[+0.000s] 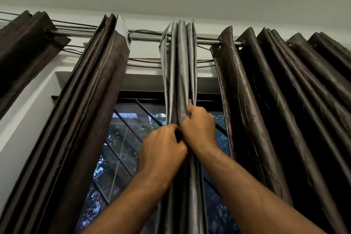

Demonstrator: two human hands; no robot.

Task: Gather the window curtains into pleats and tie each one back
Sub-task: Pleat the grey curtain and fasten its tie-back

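Both arms raised overhead — left hand (pixel 163 148) fisted shut, right hand (pixel 199 129) just above, touching, apparently pinching closed.

Curtains (pixel 182 66) on metal rod (pixel 146 37)

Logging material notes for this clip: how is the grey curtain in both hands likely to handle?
Probably floppy: the grey curtain hangs in soft folds and bunches under the left hand and right hand. Its sheen suggests slippery cloth. Hung on the rod, it would likely slide sideways when pushed.
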